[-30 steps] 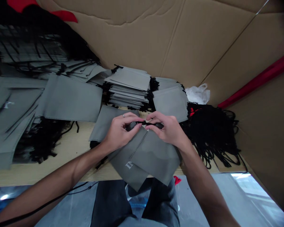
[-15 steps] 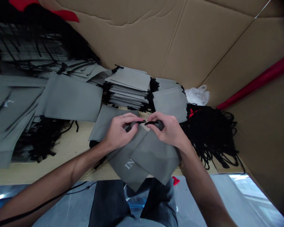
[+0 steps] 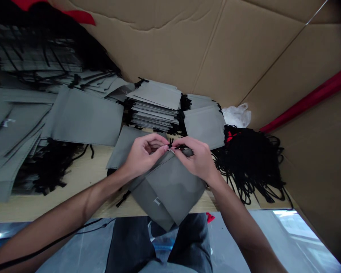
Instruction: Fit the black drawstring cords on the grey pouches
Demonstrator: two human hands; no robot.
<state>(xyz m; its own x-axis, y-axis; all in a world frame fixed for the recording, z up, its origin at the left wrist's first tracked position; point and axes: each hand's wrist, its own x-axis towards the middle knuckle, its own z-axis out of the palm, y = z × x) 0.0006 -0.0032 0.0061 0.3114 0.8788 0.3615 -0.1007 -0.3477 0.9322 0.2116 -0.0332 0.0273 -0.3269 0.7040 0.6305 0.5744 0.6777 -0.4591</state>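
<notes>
My left hand [image 3: 146, 153] and my right hand [image 3: 193, 157] meet at the upper corner of a grey drawstring pouch [image 3: 174, 185]. Both pinch a black cord [image 3: 171, 145] there, fingertips almost touching, and short cord ends stick up between them. The pouch hangs down below my fingers and partly covers another grey pouch [image 3: 147, 201] with white lettering. That lower one reaches past the table's front edge. My right fingers partly hide the cord.
Stacked grey pouches [image 3: 156, 94] stand behind my hands, with another stack [image 3: 204, 123] to their right. More pouches [image 3: 85, 113] lie at left. A heap of black cords [image 3: 252, 163] and a white plastic bag [image 3: 237, 115] sit at right. Cardboard [image 3: 170, 45] walls off the back.
My hands have come together, and the two cord ends that were apart now meet between the fingertips. The upper pouch has shifted left over the lettered one.
</notes>
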